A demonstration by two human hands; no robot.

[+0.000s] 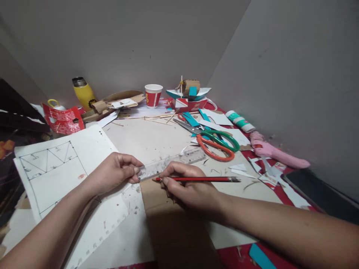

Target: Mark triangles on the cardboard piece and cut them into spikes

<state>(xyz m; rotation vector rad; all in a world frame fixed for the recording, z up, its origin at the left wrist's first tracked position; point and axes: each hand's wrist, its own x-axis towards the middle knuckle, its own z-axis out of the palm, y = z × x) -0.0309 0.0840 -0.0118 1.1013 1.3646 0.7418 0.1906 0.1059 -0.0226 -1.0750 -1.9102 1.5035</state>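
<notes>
My left hand [119,171] pinches the near end of a clear plastic ruler [153,169], which lies slanting across the far edge of a brown cardboard piece [168,224]. In my right hand [190,186] is a red and black pencil [207,179], held almost level. Its tip points left, close to the ruler's edge above the cardboard. Part of the ruler is hidden behind my right fingers. Under my left forearm lies a white paper sheet [61,179] with a drawn truss of triangles and labelled lengths.
Big scissors [207,138] with green and orange handles lie beyond the ruler. A pink glue gun [277,151] and a white-green tube [239,121] lie at right. Behind stand a paper cup [153,96], a yellow bottle [84,93] and a paper boat model [189,91]. Paper scraps are scattered around.
</notes>
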